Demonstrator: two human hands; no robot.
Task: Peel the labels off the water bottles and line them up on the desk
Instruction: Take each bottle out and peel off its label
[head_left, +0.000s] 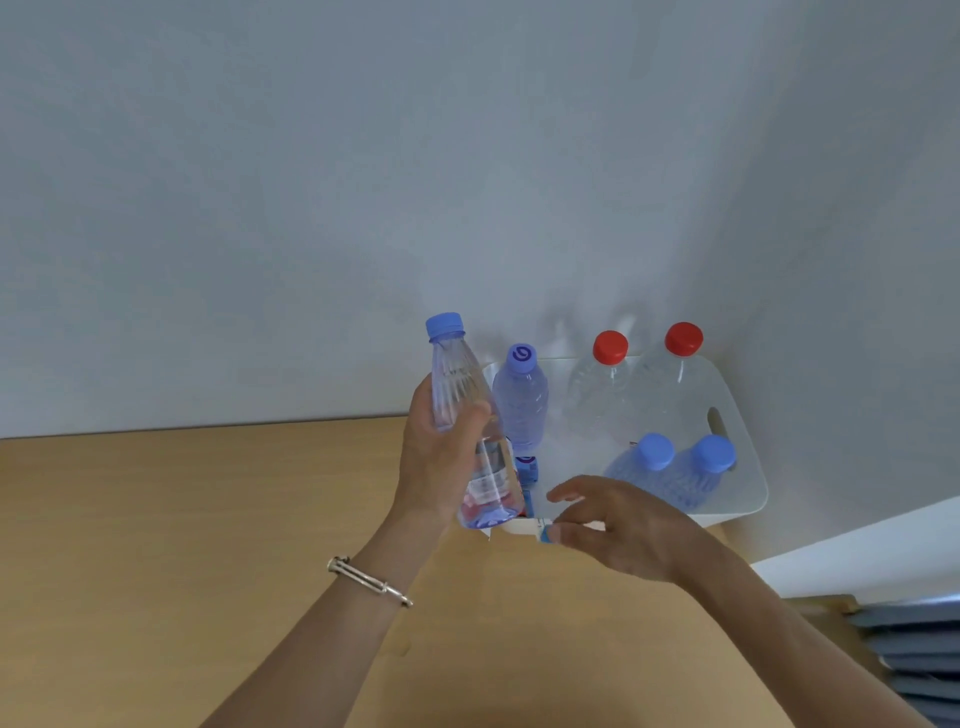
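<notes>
Wooden desk (208, 519) beneath: left hand (441, 457) wraps the blue-capped bottle (457, 384) mid-body, apparently bracing it, while right hand (623, 530) pinches the label strip (522, 527) below that grip.

Tray (749, 467) at desk's (208, 519) right, seemingly against wall (311, 208), bottles (521, 405) standing inside

A clear bottle (467, 415) with a blue cap is held tilted above the wooden desk (208, 519) in the left hand (441, 467); its label (517, 527) is partly peeled, a white strip running from the base to the right hand (618, 525), which pinches its end; five other bottles stand upright in a white tub (748, 467): a purple-capped bottle (521, 400), two red-capped bottles (597, 395) behind, two blue-capped bottles (641, 467) in front.
</notes>
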